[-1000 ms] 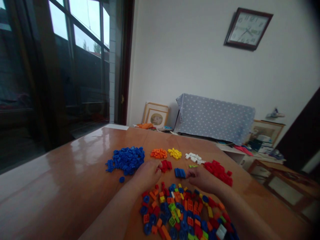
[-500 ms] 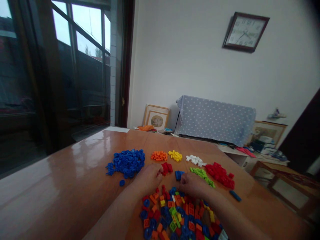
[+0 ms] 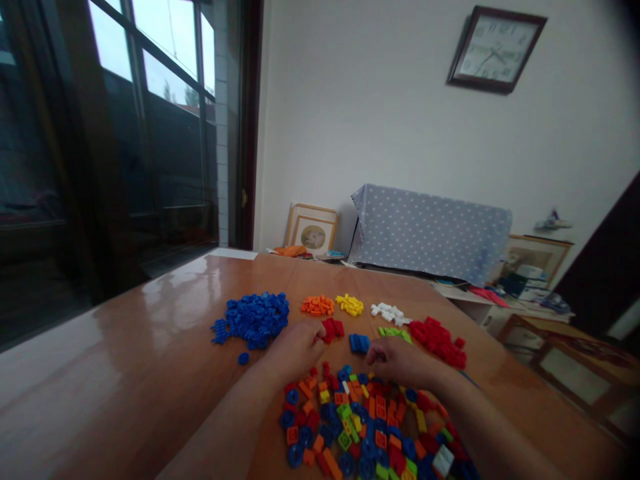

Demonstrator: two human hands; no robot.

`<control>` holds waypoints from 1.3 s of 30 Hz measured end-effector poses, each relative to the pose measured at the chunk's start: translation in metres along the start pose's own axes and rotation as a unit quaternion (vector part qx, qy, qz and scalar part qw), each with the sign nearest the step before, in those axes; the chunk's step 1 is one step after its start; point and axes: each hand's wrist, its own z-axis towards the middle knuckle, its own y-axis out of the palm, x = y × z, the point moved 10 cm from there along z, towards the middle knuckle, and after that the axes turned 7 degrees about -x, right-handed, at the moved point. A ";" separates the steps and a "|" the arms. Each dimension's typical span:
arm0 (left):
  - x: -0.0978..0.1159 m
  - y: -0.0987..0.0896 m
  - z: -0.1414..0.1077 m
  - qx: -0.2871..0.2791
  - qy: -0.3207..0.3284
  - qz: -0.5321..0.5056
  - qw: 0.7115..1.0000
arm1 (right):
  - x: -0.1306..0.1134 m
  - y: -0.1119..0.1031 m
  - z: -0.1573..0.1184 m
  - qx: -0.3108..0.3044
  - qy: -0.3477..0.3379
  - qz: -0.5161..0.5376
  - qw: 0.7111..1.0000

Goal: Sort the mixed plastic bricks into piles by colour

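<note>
Left hand point(image 3: 299, 343), right hand point(image 3: 399, 358): curled, contents indiscernible. Blue bricks point(image 3: 359, 343) between them: probably light, stiff, best pinched by the sides.

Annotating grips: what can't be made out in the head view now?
All head view:
Left hand: its own back hides whether the grip holds anything.
Right hand: curled fingers hide whether anything is held.
Green bricks: near part behind right hand.
Mixed bricks: cut off by bottom edge; right side partly behind right forearm.
Clock: most numerals blurred.
</note>
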 end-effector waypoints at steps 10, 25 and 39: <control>0.004 0.002 -0.001 -0.028 -0.024 0.018 0.999 | -0.003 0.010 0.001 -0.030 0.022 -0.034 0.999; 0.004 0.002 -0.001 -0.024 -0.015 0.022 0.999 | 0.006 -0.014 0.012 0.042 0.024 -0.024 0.999; -0.001 -0.005 -0.002 0.001 -0.008 0.031 0.999 | 0.080 -0.049 0.107 0.111 0.210 -0.022 0.971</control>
